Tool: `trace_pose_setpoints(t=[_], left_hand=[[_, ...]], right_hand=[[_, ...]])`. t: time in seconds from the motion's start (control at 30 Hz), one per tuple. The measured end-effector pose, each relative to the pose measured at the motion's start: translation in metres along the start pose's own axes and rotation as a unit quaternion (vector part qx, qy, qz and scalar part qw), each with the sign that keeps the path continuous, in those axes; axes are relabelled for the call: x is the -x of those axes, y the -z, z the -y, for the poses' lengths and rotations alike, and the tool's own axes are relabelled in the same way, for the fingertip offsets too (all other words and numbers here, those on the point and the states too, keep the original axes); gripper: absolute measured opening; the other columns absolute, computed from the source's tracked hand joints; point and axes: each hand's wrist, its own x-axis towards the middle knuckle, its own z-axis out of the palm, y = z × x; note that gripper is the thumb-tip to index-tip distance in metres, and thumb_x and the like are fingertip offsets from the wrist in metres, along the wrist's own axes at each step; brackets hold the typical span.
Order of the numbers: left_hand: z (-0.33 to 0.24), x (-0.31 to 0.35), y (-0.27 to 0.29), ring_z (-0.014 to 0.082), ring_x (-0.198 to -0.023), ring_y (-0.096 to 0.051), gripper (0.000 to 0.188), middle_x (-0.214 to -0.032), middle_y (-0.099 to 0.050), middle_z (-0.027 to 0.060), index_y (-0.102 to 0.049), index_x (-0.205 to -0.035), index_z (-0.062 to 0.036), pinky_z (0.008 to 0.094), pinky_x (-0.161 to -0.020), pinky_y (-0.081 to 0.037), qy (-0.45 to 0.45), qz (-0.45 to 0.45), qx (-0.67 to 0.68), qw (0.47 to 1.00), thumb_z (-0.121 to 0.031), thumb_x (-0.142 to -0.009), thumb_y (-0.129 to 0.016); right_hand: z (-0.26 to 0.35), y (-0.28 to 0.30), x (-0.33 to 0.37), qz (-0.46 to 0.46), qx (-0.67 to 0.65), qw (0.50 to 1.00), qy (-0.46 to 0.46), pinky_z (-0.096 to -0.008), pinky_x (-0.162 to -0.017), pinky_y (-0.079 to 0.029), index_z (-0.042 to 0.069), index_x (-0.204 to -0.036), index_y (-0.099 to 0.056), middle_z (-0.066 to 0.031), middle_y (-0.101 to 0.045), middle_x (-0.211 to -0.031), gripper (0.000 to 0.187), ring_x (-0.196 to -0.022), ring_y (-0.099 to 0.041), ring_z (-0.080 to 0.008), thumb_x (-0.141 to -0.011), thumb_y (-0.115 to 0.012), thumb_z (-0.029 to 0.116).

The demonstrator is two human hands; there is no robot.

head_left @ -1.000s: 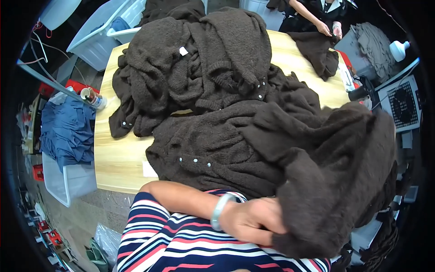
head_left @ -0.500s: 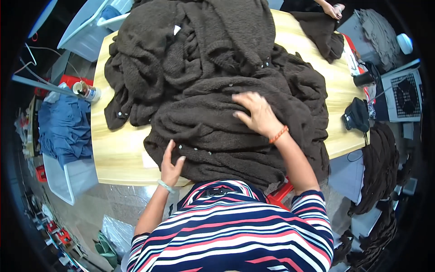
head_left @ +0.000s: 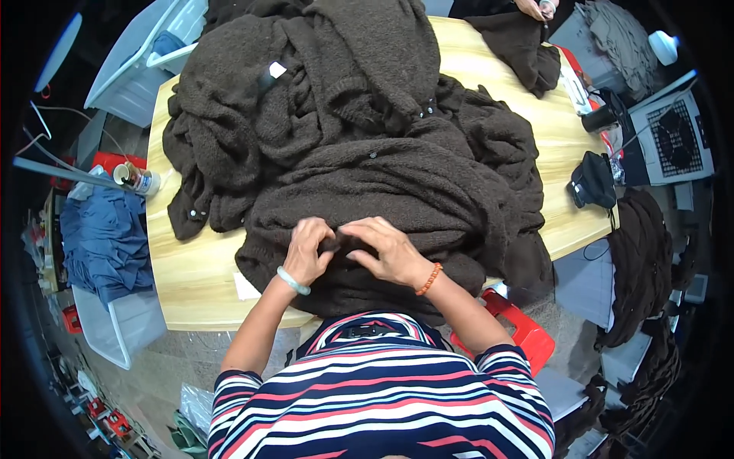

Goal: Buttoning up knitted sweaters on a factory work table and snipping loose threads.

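A dark brown fuzzy garment (head_left: 375, 183) with snaps lies bunched across the table in front of me. My left hand (head_left: 307, 251) has its fingers curled around a fold of it at the near side. Close beside it, my right hand (head_left: 388, 252) bends its fingers and thumb over the same part of the cloth, gripping it. The fingertips are partly sunk in the fabric. Beyond lies a heap of more brown fuzzy garments (head_left: 222, 99), with a small white label (head_left: 277, 70) showing.
Another person's hands (head_left: 539, 8) hold a brown piece (head_left: 520, 53) at the far right. A jar (head_left: 138, 180) stands at the table's left edge, a black object (head_left: 592, 182) at its right. Bins with blue cloth (head_left: 107, 237) stand left; a red stool (head_left: 527, 336) is near my right.
My right hand has come down and left toward my body, now beside the left hand. My left hand has moved up and right onto the cloth. Both have closed on the garment.
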Motion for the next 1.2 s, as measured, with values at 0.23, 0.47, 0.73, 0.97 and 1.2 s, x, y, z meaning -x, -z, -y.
trace_pose_setpoints(t=[0.23,0.47,0.73,0.97,1.2], left_hand=[[-0.047,0.027,0.055,0.0285,-0.074,-0.060,0.029,-0.081,-0.059,0.0141,-0.057,-0.091,-0.0002,0.0328,-0.067,-0.048,-0.008,0.023,0.225,0.974,0.009,-0.063,-0.060],[-0.049,0.092,0.139,0.0116,-0.070,-0.053,0.016,-0.079,-0.059,0.0061,-0.054,-0.084,-0.0030,0.0248,-0.064,-0.043,0.247,-0.106,0.361,0.893,0.002,-0.073,-0.065],[-0.022,0.108,0.152,0.0073,-0.070,-0.050,0.021,-0.078,-0.057,0.0001,-0.056,-0.086,-0.0046,0.0211,-0.066,-0.040,0.377,-0.101,0.407,0.826,-0.011,-0.075,-0.073],[-0.003,0.089,0.162,0.0067,-0.071,-0.051,0.019,-0.077,-0.057,-0.0001,-0.057,-0.084,-0.0043,0.0204,-0.066,-0.041,0.375,-0.044,0.425,0.823,-0.009,-0.074,-0.073],[0.047,-0.008,0.063,0.0062,-0.071,-0.052,0.017,-0.077,-0.060,-0.0014,-0.060,-0.088,0.0010,0.0234,-0.067,-0.045,0.306,-0.080,0.222,0.922,-0.015,-0.089,-0.065]], right_hand=[[0.028,0.011,-0.004,0.170,-0.029,0.985,-0.028,-0.0392,-0.074,-0.045,0.006,-0.097,-0.062,-0.0113,-0.062,-0.084,0.031,-0.081,-0.059,-0.0301,-0.076,-0.074,0.025],[0.043,0.118,0.053,0.197,0.103,0.954,-0.199,-0.0352,-0.059,-0.048,0.008,-0.080,-0.064,-0.0102,-0.061,-0.067,0.030,-0.065,-0.062,-0.0281,-0.069,-0.078,0.032],[0.097,0.222,0.086,0.087,0.175,0.936,-0.292,-0.0318,-0.065,-0.050,0.005,-0.067,-0.064,-0.0062,-0.062,-0.060,0.022,-0.053,-0.059,-0.0223,-0.059,-0.079,0.019],[0.120,0.260,0.104,0.044,-0.099,0.979,-0.173,-0.0256,-0.054,-0.049,0.004,-0.061,-0.065,-0.0034,-0.061,-0.055,0.026,-0.047,-0.059,-0.0161,-0.054,-0.085,0.019],[0.041,0.212,0.050,-0.130,0.226,0.914,-0.311,-0.0268,-0.056,-0.045,0.002,-0.086,-0.067,-0.0088,-0.063,-0.071,0.009,-0.060,-0.058,-0.0134,-0.082,-0.067,0.010]])
